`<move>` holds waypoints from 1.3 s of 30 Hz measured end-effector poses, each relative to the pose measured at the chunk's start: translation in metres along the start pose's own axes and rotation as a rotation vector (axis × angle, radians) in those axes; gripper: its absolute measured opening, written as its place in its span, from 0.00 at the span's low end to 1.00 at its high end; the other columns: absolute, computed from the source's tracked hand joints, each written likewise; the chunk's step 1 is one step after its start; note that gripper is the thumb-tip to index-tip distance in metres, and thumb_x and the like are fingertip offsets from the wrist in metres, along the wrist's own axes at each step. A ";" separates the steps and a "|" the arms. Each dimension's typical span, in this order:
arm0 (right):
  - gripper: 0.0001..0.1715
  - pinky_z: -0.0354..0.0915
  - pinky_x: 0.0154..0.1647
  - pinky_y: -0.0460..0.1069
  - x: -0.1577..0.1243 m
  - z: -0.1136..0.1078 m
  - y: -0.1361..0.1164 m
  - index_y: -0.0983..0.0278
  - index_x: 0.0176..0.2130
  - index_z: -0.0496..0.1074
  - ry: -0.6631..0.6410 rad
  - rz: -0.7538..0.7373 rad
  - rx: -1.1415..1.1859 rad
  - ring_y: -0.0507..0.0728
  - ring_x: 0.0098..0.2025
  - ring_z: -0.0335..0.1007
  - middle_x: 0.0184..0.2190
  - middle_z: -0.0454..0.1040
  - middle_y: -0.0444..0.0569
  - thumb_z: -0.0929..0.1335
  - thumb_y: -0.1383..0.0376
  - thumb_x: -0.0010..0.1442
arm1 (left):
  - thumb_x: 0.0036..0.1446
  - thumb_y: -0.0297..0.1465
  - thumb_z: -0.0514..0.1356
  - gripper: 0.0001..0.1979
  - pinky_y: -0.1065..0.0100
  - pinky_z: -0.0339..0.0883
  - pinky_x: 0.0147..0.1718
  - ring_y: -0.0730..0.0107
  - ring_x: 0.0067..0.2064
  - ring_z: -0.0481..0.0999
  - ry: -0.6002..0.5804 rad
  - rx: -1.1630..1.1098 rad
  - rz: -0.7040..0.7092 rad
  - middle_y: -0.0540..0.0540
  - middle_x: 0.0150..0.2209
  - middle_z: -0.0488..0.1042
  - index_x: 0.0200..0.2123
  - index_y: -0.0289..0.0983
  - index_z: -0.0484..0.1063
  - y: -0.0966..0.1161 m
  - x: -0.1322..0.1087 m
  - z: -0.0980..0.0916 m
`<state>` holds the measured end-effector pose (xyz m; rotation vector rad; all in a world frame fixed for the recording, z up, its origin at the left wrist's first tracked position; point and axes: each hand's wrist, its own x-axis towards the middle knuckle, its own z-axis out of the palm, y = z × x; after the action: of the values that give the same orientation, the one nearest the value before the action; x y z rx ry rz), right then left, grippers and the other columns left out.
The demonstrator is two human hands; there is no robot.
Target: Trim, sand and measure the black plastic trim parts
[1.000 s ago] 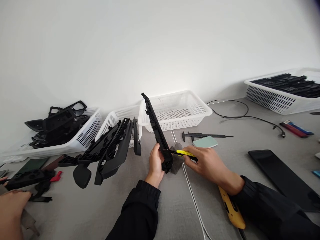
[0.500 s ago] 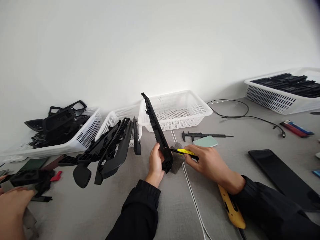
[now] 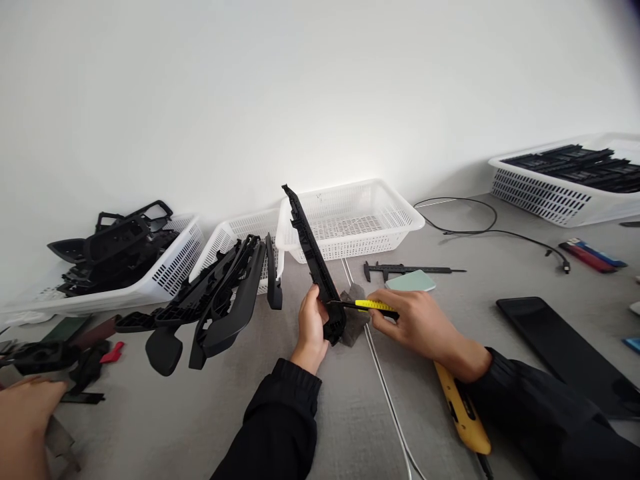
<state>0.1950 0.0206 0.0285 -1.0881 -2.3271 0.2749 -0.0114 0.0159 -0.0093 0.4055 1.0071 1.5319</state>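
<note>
My left hand [image 3: 310, 328] is closed round the lower end of a long black plastic strip [image 3: 311, 253], which stands tilted with its top leaning left and away from me. My right hand [image 3: 417, 322] grips a yellow utility knife [image 3: 369, 305] whose tip touches the strip just above my left thumb. A grey foam block [image 3: 354, 316] lies on the table right behind the strip's lower end. Both of my sleeves are black.
Three white baskets line the wall: one [image 3: 165, 267] piled with black parts, one [image 3: 235, 235] with long black parts [image 3: 220, 300] spilling out, one [image 3: 350, 220] bare. A caliper [image 3: 410, 270], pale green pad [image 3: 411, 283], yellow tool [image 3: 463, 413], black slab [image 3: 560, 350], cable [image 3: 480, 230]. Another person's hand [image 3: 23, 417] at lower left.
The knife shifted slightly along the strip; my hands barely moved. The other person's hand at lower left and the black part near it shifted a little.
</note>
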 end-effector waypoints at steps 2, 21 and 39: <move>0.10 0.57 0.30 0.49 0.001 -0.003 0.006 0.61 0.39 0.77 0.019 0.044 0.018 0.55 0.25 0.70 0.27 0.78 0.47 0.66 0.62 0.67 | 0.53 0.47 0.71 0.22 0.64 0.75 0.37 0.57 0.39 0.83 -0.017 -0.009 -0.001 0.43 0.34 0.81 0.38 0.33 0.78 0.000 0.000 0.000; 0.09 0.59 0.31 0.48 0.007 -0.026 0.021 0.60 0.38 0.79 -0.211 -0.010 0.214 0.53 0.26 0.68 0.26 0.77 0.44 0.67 0.66 0.62 | 0.52 0.42 0.71 0.17 0.64 0.75 0.42 0.54 0.45 0.84 -0.020 0.010 -0.040 0.42 0.35 0.83 0.36 0.33 0.79 0.003 0.001 0.001; 0.10 0.59 0.31 0.48 0.007 -0.024 0.025 0.61 0.38 0.80 -0.178 0.034 0.203 0.53 0.25 0.68 0.25 0.77 0.44 0.67 0.63 0.63 | 0.51 0.43 0.73 0.18 0.62 0.74 0.43 0.52 0.46 0.83 -0.090 0.063 -0.059 0.42 0.36 0.83 0.37 0.34 0.80 0.005 -0.002 0.001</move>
<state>0.2209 0.0409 0.0409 -1.0391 -2.3731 0.6298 -0.0133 0.0146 -0.0039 0.4809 0.9909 1.4198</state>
